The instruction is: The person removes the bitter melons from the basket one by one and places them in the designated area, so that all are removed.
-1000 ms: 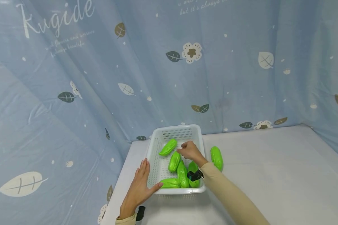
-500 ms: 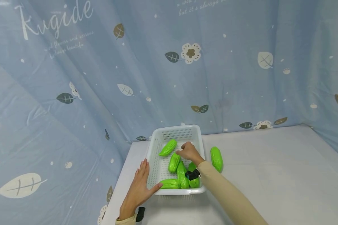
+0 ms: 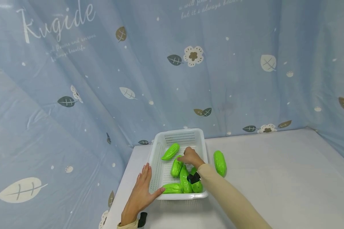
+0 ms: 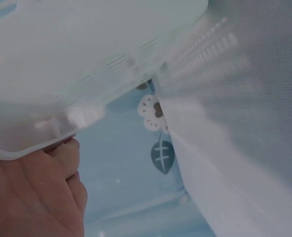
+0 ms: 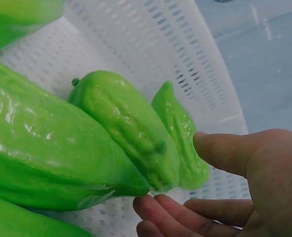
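Note:
Several shiny green bitter melons lie in a white perforated basket [image 3: 152,168]. My left hand [image 3: 141,192] rests against its near left corner, fingers straight along the outside and thumb over the front rim. Inside, my right hand [image 3: 191,157] is at the far end of the middle bitter melon [image 3: 176,169]. In the right wrist view, that hand's thumb and fingers stand apart near the end of a bitter melon [image 5: 128,128]; whether the fingertips touch it I cannot tell. Another bitter melon [image 3: 171,151] lies farther back, alone.
One more bitter melon [image 3: 220,163] lies on the white table [image 3: 275,178], right of the basket. A blue patterned curtain [image 3: 160,73] hangs behind the table and along the left.
The right hand has shifted very slightly toward the person and left, still over the middle bitter melon. The left hand and the basket stay put; the head view has tilted a little.

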{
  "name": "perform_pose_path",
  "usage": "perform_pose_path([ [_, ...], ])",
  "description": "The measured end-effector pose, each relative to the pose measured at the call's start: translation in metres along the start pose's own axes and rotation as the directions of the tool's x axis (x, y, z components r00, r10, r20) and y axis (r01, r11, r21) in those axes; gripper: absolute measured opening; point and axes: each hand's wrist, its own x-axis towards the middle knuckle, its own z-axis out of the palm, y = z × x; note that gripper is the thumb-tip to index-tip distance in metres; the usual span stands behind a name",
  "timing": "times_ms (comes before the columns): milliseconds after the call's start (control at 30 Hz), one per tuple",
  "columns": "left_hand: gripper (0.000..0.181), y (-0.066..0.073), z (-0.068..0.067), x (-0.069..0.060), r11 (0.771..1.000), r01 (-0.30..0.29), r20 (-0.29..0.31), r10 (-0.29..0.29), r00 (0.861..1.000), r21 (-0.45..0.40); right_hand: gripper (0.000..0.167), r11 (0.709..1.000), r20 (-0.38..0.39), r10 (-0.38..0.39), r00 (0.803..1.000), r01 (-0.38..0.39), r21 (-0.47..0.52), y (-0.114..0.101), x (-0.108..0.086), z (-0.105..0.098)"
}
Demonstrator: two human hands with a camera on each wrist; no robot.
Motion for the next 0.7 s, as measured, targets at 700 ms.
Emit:
perform_pose_path([
  [700,0.108,-0.0009,0.0004,-0.0008,1.0,-0.01,-0.016,0.01,1.0,-0.008,0.043,0.995,0.032,0.033,0.999,-0.03,-0.093,-0.0071,0.0033,0.0107],
])
